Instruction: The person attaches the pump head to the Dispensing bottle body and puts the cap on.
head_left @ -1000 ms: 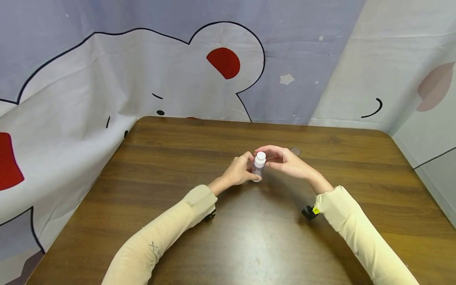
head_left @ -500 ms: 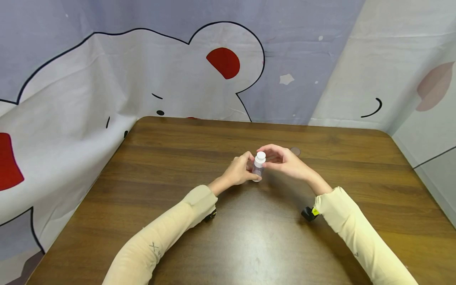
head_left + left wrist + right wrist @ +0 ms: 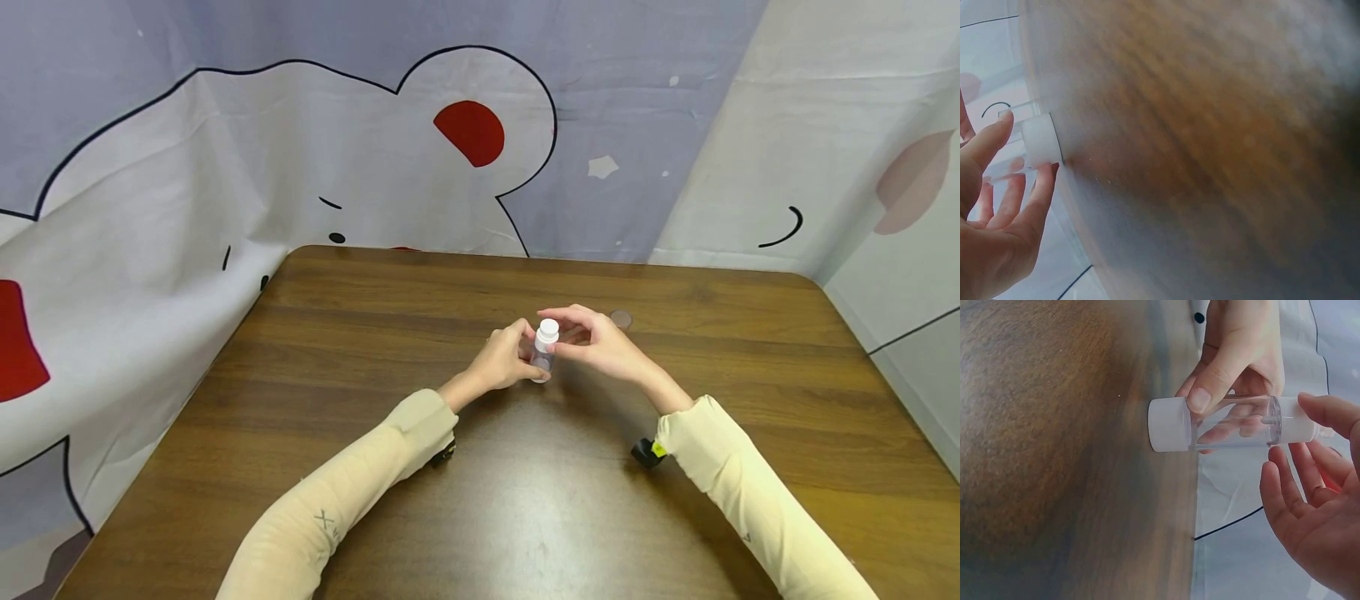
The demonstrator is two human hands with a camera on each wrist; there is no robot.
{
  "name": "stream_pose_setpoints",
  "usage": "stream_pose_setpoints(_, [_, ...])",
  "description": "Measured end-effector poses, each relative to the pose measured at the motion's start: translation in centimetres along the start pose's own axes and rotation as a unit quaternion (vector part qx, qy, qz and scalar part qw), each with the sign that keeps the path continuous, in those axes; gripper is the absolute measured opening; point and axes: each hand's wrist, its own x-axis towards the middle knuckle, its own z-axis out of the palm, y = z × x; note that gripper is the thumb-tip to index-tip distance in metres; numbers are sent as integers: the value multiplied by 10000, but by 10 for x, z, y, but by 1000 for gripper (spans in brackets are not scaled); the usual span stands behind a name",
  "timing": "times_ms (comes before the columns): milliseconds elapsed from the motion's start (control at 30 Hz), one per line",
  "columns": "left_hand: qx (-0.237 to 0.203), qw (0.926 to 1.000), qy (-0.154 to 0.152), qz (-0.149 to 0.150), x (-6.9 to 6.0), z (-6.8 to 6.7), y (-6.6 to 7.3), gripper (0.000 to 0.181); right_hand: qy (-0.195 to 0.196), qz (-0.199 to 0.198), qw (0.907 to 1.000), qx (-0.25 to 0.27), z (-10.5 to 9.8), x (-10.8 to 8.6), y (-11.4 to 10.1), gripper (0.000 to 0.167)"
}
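Observation:
A small clear bottle [image 3: 1235, 425] with a white base and a white collar and top stands upright on the wooden table in the head view. My left hand [image 3: 498, 360] grips its clear lower body, thumb on the near side and fingers on the far side. At the white collar [image 3: 1295, 419], my right hand [image 3: 604, 343] curls its thumb and fingers round the bottle's upper part. In the right wrist view the right thumb [image 3: 1329, 412] lies against this collar. The left wrist view shows the white base [image 3: 1041, 139] on the table, with left fingertips beside it.
A small round pale disc [image 3: 621, 319] lies on the table [image 3: 420, 300] just beyond the right hand. A patterned cloth [image 3: 337, 150] hangs behind and along the table's left side. Black wrist devices [image 3: 647, 452] sit under both sleeves.
The right hand has shifted slightly left, and its thumb has come onto the bottle's white collar. The left hand and the bottle have stayed in place.

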Motion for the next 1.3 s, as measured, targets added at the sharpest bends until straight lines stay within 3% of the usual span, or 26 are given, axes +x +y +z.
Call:
stream_pose_setpoints(233, [73, 10000, 16, -6, 0, 0, -1, 50, -142, -361, 9992, 78, 2, 3, 3, 49])
stream_pose_setpoints(667, [136, 9998, 110, -42, -1, 1, -1, 52, -404, -242, 9977, 493, 0, 6, 1, 43])
stream_pose_setpoints(1033, [415, 9987, 264, 121, -3, 1, 2, 50, 219, -171, 9988, 411, 5, 7, 2, 35])
stream_pose_setpoints(1300, [628, 9975, 315, 10, -4, 2, 6, 49, 727, -33, 9973, 5, 10, 6, -3, 34])
